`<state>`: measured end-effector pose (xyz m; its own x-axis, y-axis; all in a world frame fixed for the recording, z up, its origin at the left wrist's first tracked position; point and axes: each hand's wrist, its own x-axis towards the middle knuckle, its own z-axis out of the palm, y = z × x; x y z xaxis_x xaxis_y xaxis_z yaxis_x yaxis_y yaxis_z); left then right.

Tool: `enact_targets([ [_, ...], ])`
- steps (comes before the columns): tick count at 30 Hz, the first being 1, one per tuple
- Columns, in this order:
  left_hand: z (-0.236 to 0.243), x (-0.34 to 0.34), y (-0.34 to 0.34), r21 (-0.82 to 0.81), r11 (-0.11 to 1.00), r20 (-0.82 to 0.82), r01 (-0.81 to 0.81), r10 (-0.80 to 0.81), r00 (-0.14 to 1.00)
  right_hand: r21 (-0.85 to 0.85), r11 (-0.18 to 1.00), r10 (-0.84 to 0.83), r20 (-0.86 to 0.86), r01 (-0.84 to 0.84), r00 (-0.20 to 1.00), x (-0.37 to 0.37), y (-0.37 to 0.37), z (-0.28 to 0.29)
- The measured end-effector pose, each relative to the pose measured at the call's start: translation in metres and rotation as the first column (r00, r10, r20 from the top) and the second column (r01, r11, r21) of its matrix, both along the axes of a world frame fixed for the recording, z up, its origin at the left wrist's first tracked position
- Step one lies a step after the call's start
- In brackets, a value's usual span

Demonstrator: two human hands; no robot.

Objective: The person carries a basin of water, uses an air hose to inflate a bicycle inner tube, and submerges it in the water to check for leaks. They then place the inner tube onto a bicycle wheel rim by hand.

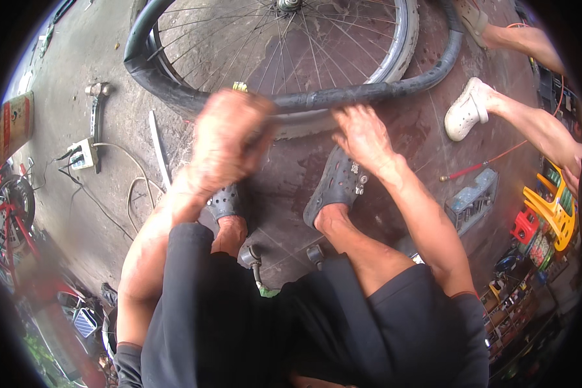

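A black inner tube (pixel 317 99), plump and curved, lies over the near edge of a spoked bicycle wheel (pixel 394 45) on the floor. My left hand (pixel 229 139) is at the near left side of the tube, smeared by motion. Its fingers look curled, with something dark beside the palm that I cannot make out. Behind its knuckles shows a small yellow thing (pixel 240 86). My right hand (pixel 366 137) has its fingers apart, the tips at the tube's near side and the thumb free. The wheel's hub (pixel 289 5) sits at the top edge.
To the left lie a hammer (pixel 97 97), a white power strip (pixel 83 155) with cords, and a flat pale strip (pixel 158 149). On the right are another person's white clog (pixel 465 110), a red-handled hose (pixel 465 171), a grey crate (pixel 472 197) and a yellow plastic stool (pixel 556 210).
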<state>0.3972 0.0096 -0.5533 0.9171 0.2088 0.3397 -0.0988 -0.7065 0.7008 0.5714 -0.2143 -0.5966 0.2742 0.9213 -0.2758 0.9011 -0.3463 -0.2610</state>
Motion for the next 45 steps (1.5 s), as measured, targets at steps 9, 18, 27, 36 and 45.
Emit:
enact_targets([
  [9, -0.057, 0.005, -0.074, 0.057, 0.991, -0.544, 0.124, -0.074, 0.836, 0.244, 0.945, 0.181, 0.165, -0.218, 0.970, 0.006, -0.008, -0.030],
  [18, -0.055, 0.037, -0.060, -0.166, 0.968, -0.703, 0.188, -0.250, 0.666, 0.206, 0.971, 0.118, 0.016, -0.119, 0.993, 0.010, 0.002, -0.013],
  [27, -0.071, 0.017, -0.066, -0.105, 0.976, -0.599, 0.190, -0.214, 0.771, -0.635, 0.212, -0.671, -0.647, 0.742, -0.362, -0.037, -0.021, 0.012],
  [36, -0.069, 0.001, -0.059, 0.005, 0.972, -0.556, 0.233, -0.191, 0.809, 0.261, 0.661, -0.487, -0.565, 0.704, 0.666, 0.020, 0.024, 0.100],
  [45, -0.062, -0.002, -0.056, 0.208, 0.962, -0.386, 0.174, -0.083, 0.919, -0.805, 0.456, -0.878, -0.476, 0.380, 0.045, -0.007, -0.007, 0.015],
])
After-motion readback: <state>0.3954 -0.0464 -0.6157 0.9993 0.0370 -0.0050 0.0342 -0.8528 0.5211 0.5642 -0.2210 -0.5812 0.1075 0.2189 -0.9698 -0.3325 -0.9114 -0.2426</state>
